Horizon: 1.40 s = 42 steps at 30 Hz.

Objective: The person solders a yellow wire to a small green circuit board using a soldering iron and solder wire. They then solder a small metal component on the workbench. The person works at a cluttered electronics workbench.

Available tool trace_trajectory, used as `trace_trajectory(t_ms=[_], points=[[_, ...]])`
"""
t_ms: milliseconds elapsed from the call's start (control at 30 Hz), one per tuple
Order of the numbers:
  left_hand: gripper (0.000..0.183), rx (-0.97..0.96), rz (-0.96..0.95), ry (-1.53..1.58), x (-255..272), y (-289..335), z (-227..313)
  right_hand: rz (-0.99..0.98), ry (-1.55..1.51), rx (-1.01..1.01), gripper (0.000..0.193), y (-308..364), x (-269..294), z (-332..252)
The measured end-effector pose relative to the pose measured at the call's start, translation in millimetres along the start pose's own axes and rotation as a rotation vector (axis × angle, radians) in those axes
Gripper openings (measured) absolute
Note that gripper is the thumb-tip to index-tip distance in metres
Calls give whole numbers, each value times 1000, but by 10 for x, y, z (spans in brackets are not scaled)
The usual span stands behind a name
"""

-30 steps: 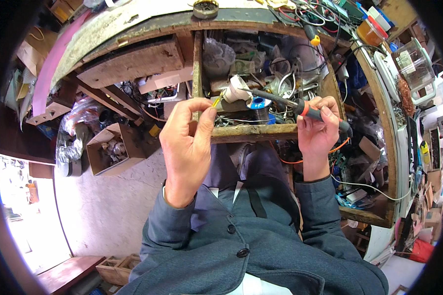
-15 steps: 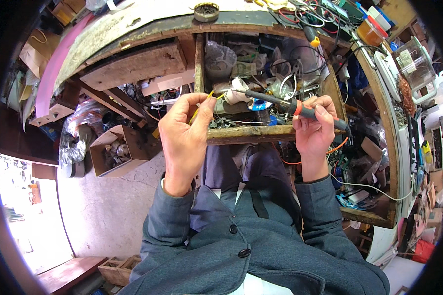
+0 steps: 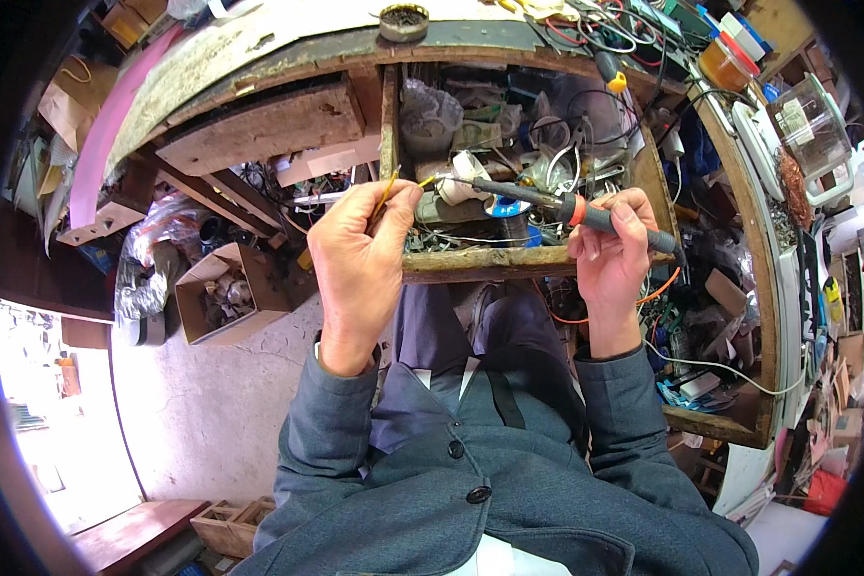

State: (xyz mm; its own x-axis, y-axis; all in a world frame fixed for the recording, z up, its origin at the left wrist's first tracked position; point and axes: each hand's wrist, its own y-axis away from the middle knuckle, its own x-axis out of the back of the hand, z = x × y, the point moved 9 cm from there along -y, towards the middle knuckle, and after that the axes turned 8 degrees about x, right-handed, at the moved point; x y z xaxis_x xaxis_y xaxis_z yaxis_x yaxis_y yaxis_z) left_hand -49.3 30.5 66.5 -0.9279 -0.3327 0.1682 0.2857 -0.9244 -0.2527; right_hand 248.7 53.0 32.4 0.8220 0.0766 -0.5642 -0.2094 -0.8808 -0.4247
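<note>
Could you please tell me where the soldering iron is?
In the head view, the soldering iron is right of centre, held in the right hand, its shaft pointing left above the open drawer.

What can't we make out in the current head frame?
All in the head view:
- Whether the soldering iron touches the yellow wire: its tip is too small to tell.
- The stretch of wire between the fingertips: hidden by the left hand.
- The floor of the drawer: mostly covered by clutter.
- Details beyond the bright opening at left: washed out by glare.
</note>
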Motion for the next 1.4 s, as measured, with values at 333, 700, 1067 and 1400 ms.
trace_trajectory(t_ms=[333, 700, 1067, 1400], points=[[11, -73, -28, -126, -4, 5, 108, 26, 34, -19, 17, 13, -17, -6], [11, -139, -21, -151, 10, -5, 140, 25, 51, -14, 16, 12, -18, -6], [11, -129, -38, -134, 5, -7, 121, 5, 40, -14, 16, 12, -12, 3], [13, -104, -55, -122, -12, -15, 114, -8, 30, -5, 14, 13, -43, -10]])
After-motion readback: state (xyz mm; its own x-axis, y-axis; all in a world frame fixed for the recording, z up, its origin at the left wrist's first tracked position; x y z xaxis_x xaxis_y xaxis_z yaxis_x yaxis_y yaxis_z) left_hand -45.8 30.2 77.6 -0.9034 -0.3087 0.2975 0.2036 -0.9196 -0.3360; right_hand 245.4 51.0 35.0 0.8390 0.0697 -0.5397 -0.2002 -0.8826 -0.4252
